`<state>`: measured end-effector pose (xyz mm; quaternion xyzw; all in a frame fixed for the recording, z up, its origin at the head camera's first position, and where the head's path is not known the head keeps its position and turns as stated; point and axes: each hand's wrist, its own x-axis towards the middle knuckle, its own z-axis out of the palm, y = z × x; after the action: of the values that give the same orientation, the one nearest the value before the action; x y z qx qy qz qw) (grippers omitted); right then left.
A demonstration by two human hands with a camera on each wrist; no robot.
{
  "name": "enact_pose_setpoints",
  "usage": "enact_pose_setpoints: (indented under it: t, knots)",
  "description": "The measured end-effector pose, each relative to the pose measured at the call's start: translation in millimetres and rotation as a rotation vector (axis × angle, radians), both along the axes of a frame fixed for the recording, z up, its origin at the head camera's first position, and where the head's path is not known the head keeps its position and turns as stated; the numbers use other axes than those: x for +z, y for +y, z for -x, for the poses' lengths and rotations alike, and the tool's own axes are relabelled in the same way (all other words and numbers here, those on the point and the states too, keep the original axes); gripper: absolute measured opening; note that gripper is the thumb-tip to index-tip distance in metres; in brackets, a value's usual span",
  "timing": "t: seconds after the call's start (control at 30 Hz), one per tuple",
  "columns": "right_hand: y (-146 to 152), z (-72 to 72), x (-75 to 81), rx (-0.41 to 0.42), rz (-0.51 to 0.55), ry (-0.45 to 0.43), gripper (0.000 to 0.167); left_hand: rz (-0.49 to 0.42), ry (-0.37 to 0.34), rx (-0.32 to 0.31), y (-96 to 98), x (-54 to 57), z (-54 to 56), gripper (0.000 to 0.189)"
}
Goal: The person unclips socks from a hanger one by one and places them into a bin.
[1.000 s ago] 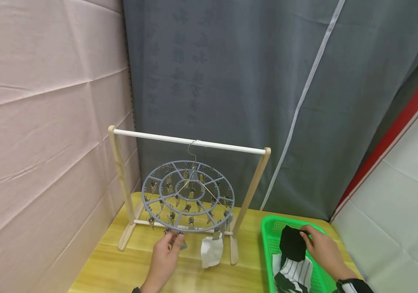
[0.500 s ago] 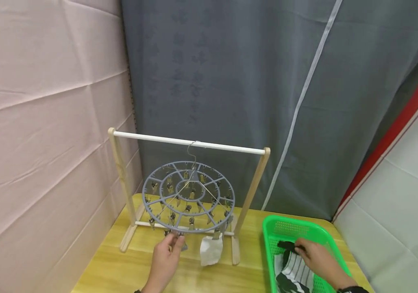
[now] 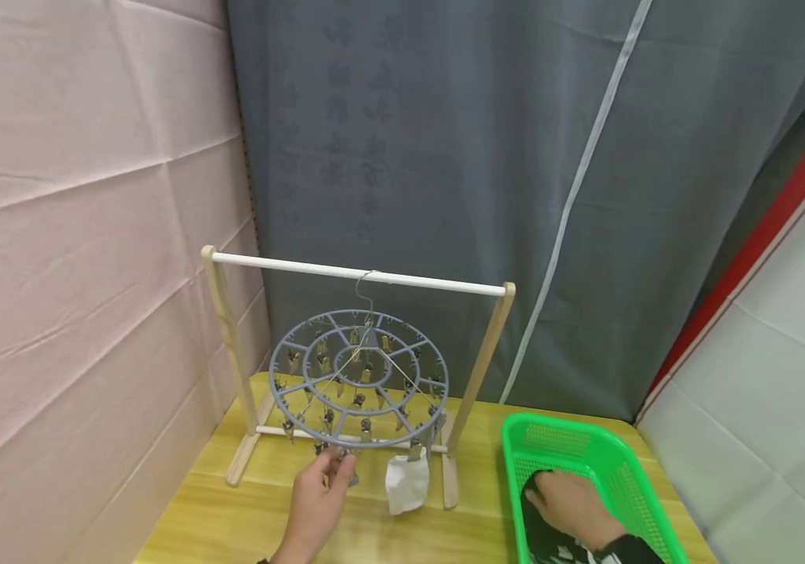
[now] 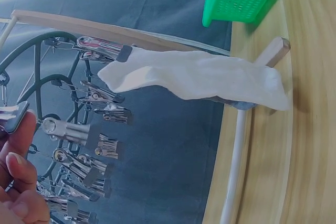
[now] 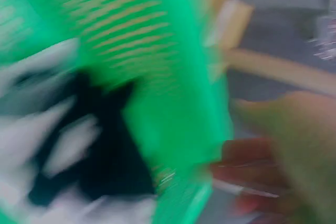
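Note:
My left hand (image 3: 314,501) pinches a metal clip (image 4: 14,116) at the near rim of a round grey clip hanger (image 3: 406,435). To the right of that hand, a white sock (image 3: 407,482) hangs from another clip; the left wrist view shows this sock (image 4: 194,77) at full length. My right hand (image 3: 575,507) is down inside a green basket (image 3: 631,462), its fingertips at a black cloth (image 3: 538,523), probably a sock. Motion blur in the right wrist view hides whether the fingers (image 5: 247,156) grip anything. Black-and-white cloth (image 5: 79,145) lies in the basket.
The hanger hooks over the white bar (image 3: 353,272) of a wooden stand (image 3: 490,352). Several metal clips (image 4: 68,129) dangle under its rings. A yellow wooden table (image 3: 212,517) carries stand and basket. A grey curtain (image 3: 409,157) closes the back; pale cloth walls (image 3: 92,235) flank it.
My right hand has gone from holding up a black cloth to lower and further left in the basket, with black cloth now over the striped piece. My left hand keeps its place at the clip.

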<state>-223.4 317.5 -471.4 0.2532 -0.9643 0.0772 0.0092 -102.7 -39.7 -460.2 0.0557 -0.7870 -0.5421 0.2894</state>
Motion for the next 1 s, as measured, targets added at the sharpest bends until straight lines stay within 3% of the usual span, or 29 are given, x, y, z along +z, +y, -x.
enact_pose_setpoints:
  t: [0.1, 0.17, 0.23, 0.3, 0.43, 0.5, 0.63, 0.67, 0.73, 0.8, 0.87, 1.0]
  knots:
    - [-43, 11.4, 15.7, 0.093, 0.133, 0.469, 0.021, 0.004, -0.006, 0.001, 0.1, -1.6, 0.8, 0.006]
    - [-73, 18.8, 23.8, 0.188, 0.254, 0.671, 0.041, 0.009, -0.01, 0.007, -0.3, -2.8, 1.8, 0.006]
    - [-98, 24.5, 30.7, 0.29, 0.337, 0.778, 0.055, 0.015, -0.013, 0.012, -0.7, -3.8, 2.3, 0.007]
    - [-119, 28.4, 35.8, 0.368, 0.391, 0.822, 0.053, 0.031, -0.011, 0.022, -1.1, -4.9, 2.2, 0.008]
    - [-141, 31.9, 40.1, 0.437, 0.433, 0.898, 0.024, 0.12, 0.031, 0.092, -1.0, -7.6, 2.0, 0.014]
    - [-144, 32.5, 40.2, 0.447, 0.449, 0.94, 0.023, 0.217, 0.15, 0.171, -1.3, -9.0, 2.6, 0.016]
    - [-146, 32.0, 39.1, 0.458, 0.457, 0.985, 0.034, 0.479, 0.528, 0.333, -1.9, -6.3, 8.1, 0.015]
    - [-146, 31.5, 38.5, 0.462, 0.452, 0.995, 0.033, 0.543, 0.606, 0.356, -1.5, -4.3, 10.1, 0.016]
    - [-148, 29.5, 37.9, 0.469, 0.441, 1.005, 0.031, 0.657, 0.694, 0.362, 0.8, 0.8, 14.0, 0.02]
    - [-150, 26.5, 37.3, 0.469, 0.421, 1.011, 0.03, 0.734, 0.707, 0.341, 3.9, 5.5, 17.0, 0.024]
    - [-152, 22.4, 37.3, 0.467, 0.401, 1.018, 0.031, 0.784, 0.677, 0.316, 7.1, 9.2, 18.9, 0.022]
    - [-159, 13.2, 39.0, 0.475, 0.39, 1.037, 0.032, 0.8, 0.611, 0.266, 10.4, 13.9, 21.3, 0.024]
